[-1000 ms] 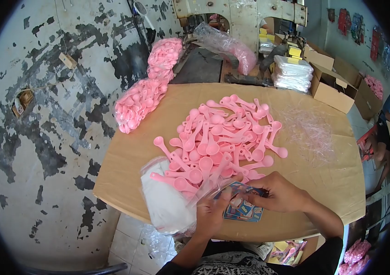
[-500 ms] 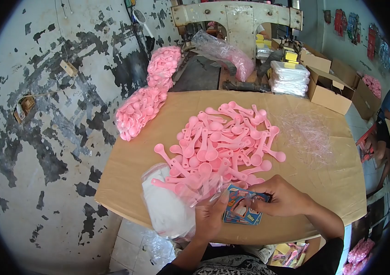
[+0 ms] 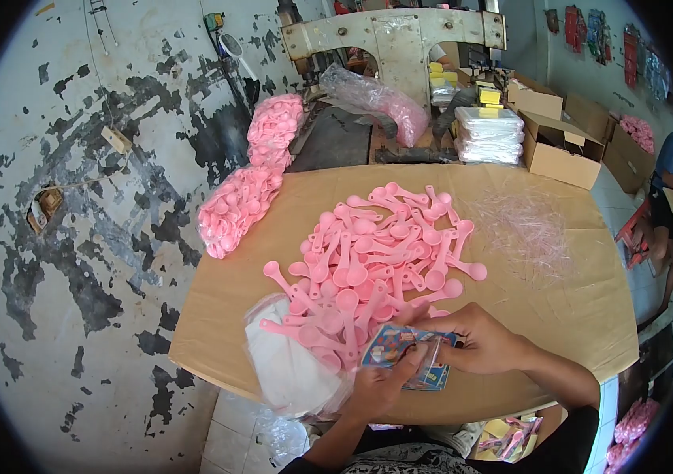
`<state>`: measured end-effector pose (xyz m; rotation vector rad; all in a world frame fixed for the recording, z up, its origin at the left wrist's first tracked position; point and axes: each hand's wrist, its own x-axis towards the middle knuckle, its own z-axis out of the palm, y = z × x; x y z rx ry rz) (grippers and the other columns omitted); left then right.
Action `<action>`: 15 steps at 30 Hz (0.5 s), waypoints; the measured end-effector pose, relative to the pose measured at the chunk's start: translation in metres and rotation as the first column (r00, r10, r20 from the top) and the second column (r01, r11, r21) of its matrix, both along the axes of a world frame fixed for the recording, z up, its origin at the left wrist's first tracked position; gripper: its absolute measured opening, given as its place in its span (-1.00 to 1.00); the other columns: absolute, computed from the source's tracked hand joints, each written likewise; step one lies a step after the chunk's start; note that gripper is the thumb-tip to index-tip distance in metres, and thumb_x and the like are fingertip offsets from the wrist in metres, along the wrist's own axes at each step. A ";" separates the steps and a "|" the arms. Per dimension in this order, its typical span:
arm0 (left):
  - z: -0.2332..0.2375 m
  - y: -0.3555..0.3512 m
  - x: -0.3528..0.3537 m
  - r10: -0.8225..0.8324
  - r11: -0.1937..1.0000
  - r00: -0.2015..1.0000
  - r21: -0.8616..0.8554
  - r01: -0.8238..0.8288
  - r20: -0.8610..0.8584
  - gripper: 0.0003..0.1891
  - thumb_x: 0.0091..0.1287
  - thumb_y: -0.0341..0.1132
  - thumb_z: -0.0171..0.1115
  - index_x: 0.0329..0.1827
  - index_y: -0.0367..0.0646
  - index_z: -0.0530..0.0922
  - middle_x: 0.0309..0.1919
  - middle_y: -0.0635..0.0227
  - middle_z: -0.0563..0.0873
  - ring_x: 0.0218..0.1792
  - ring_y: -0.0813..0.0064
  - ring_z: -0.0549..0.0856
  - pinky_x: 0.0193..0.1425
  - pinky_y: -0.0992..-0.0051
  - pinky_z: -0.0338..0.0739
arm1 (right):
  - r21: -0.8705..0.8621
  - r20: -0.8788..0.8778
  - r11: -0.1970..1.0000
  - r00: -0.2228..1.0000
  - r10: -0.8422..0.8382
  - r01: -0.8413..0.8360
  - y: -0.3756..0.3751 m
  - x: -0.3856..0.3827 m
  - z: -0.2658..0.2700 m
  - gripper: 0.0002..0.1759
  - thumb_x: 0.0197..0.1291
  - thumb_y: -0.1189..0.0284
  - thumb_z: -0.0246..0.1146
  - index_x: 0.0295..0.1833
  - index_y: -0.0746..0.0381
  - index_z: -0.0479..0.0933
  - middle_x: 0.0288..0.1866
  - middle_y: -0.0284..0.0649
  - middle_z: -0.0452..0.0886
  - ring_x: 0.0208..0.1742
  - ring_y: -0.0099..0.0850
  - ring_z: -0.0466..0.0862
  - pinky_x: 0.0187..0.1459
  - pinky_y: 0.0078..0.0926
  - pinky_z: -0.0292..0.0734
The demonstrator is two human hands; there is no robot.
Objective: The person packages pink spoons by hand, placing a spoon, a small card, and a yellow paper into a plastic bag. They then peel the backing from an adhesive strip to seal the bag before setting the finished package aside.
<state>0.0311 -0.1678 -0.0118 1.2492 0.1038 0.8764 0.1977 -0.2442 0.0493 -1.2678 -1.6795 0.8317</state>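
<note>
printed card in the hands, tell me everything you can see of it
The printed card is a flat, glossy-looking rectangle, blue with red, yellow and white artwork too small to read. It lies tilted, low over the brown table near its front edge, seemingly atop similar cards. The left hand pinches its near edge, thumb on top; the right hand grips its right end. Pink spoons lie just behind it.

Left hand [image 3: 378, 387], right hand [image 3: 485, 344] — printed card [image 3: 391, 347]
</note>
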 end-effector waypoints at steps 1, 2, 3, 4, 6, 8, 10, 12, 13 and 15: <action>0.003 -0.001 0.002 0.019 1.000 1.000 0.020 -0.019 0.012 -0.41 0.45 -0.35 0.17 0.48 -0.28 0.18 0.34 -0.05 0.45 0.36 0.20 0.46 0.42 0.22 0.36 | 0.024 -0.032 1.000 0.999 -0.001 0.002 0.002 0.000 -0.006 -0.73 0.29 0.46 0.28 0.07 0.28 0.61 -0.35 -0.19 0.72 -0.44 -0.54 0.65 -0.34 -0.55 0.55; 0.003 -0.002 0.002 0.037 0.999 0.999 0.036 -0.038 0.023 -0.36 0.43 -0.32 0.20 0.51 -0.23 0.14 0.34 -0.07 0.45 0.37 0.14 0.44 0.42 0.15 0.39 | 0.045 -0.066 0.999 0.998 -0.002 0.005 0.001 0.000 -0.010 -0.73 0.30 0.45 0.29 0.07 0.28 0.61 -0.33 -0.21 0.73 -0.43 -0.57 0.65 -0.33 -0.55 0.55; -0.006 0.003 0.003 0.012 0.995 0.985 -0.103 0.006 0.171 -0.34 0.43 -0.33 0.17 0.53 -0.19 0.09 0.31 -0.10 0.47 0.39 0.06 0.41 0.44 0.09 0.36 | -0.010 -0.070 1.000 0.997 -0.021 0.020 -0.001 0.000 -0.011 -0.74 0.30 0.45 0.29 0.07 0.28 0.62 -0.32 -0.23 0.73 -0.41 -0.58 0.64 -0.32 -0.55 0.56; -0.012 0.003 0.001 -0.030 0.979 0.967 -0.185 0.079 0.253 -0.34 0.43 -0.34 0.17 0.52 -0.24 0.09 0.34 -0.11 0.44 0.39 0.05 0.41 0.45 0.11 0.33 | -0.067 -0.071 0.997 0.997 -0.034 0.029 -0.002 0.001 -0.010 -0.75 0.30 0.45 0.30 0.06 0.28 0.62 -0.31 -0.26 0.72 -0.39 -0.59 0.64 -0.31 -0.55 0.56; -0.015 0.007 -0.005 -0.070 0.920 0.903 -0.323 0.222 0.424 -0.35 0.44 -0.36 0.17 0.50 -0.33 0.09 0.39 -0.12 0.37 0.40 0.03 0.41 0.49 0.15 0.26 | -0.106 -0.133 0.993 0.989 -0.070 0.056 -0.002 -0.002 -0.013 -0.76 0.30 0.45 0.31 0.05 0.28 0.62 -0.30 -0.29 0.71 -0.35 -0.60 0.64 -0.28 -0.56 0.57; -0.015 0.008 -0.007 -0.093 0.960 0.939 -0.222 0.173 0.330 -0.43 0.49 -0.36 0.06 0.49 -0.32 0.12 0.39 -0.15 0.36 0.40 0.09 0.41 0.47 0.19 0.28 | -0.076 -0.253 0.991 0.959 -0.125 0.109 -0.002 -0.009 -0.020 -0.77 0.28 0.47 0.32 0.03 0.29 0.62 -0.30 -0.31 0.69 -0.31 -0.59 0.64 -0.25 -0.56 0.58; -0.013 0.008 -0.005 -0.087 0.993 0.981 -0.066 0.100 0.173 -0.48 0.53 -0.36 -0.01 0.49 -0.32 0.13 0.40 -0.16 0.35 0.40 0.12 0.41 0.46 0.21 0.30 | -0.075 -0.223 0.989 0.965 -0.142 0.128 -0.004 -0.013 -0.016 -0.77 0.27 0.50 0.32 0.02 0.30 0.61 -0.30 -0.31 0.68 -0.28 -0.59 0.63 -0.22 -0.59 0.57; -0.014 0.003 -0.008 -0.082 0.989 0.969 -0.103 0.109 0.235 -0.54 0.53 -0.39 -0.05 0.44 -0.32 0.18 0.37 -0.17 0.39 0.39 0.08 0.41 0.46 0.16 0.30 | -0.104 -0.228 0.988 0.964 -0.139 0.118 -0.004 -0.014 -0.017 -0.76 0.26 0.53 0.33 0.04 0.31 0.59 -0.28 -0.30 0.68 -0.26 -0.59 0.63 -0.21 -0.60 0.57; -0.017 -0.001 -0.011 -0.056 0.980 0.970 -0.172 0.098 0.235 -0.54 0.52 -0.34 -0.03 0.41 -0.33 0.20 0.33 -0.17 0.43 0.38 0.00 0.42 0.46 0.09 0.30 | -0.128 -0.242 0.987 0.962 -0.127 0.098 -0.005 -0.012 -0.019 -0.74 0.26 0.53 0.33 0.05 0.31 0.59 -0.26 -0.30 0.68 -0.25 -0.59 0.63 -0.21 -0.60 0.56; -0.017 -0.001 -0.014 -0.034 0.944 0.963 -0.309 0.119 0.269 -0.52 0.48 -0.25 0.07 0.37 -0.29 0.26 0.27 -0.11 0.51 0.37 -0.07 0.44 0.46 0.03 0.30 | -0.133 -0.253 0.988 0.961 -0.115 0.083 -0.003 -0.015 -0.021 -0.73 0.23 0.55 0.34 0.05 0.31 0.59 -0.24 -0.29 0.69 -0.24 -0.59 0.63 -0.22 -0.60 0.55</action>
